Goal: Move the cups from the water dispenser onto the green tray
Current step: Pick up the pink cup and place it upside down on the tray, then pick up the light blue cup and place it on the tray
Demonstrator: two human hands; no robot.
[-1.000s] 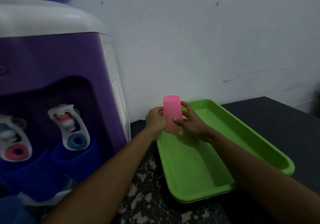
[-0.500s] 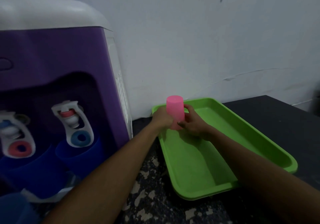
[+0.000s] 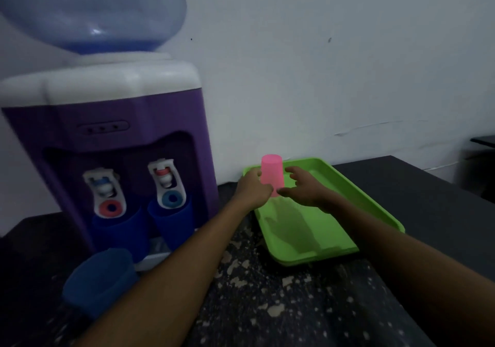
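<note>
The scene is dim, with a bluish-grey cast over the white wall point(image 3: 321, 65). Light seems to fall from above and in front: soft highlights glint on the water bottle point(image 3: 93, 9), and a faint shadow of a hand lies on the green tray point(image 3: 292, 223). The dark counter point(image 3: 428, 199) swallows detail. Everything is slightly soft; the blue cup point(image 3: 99, 279) near the lower left corner and both forearms are blurred. Wide-angle distortion tilts the dispenser point(image 3: 107, 159) and stretches the frame edges.
</note>
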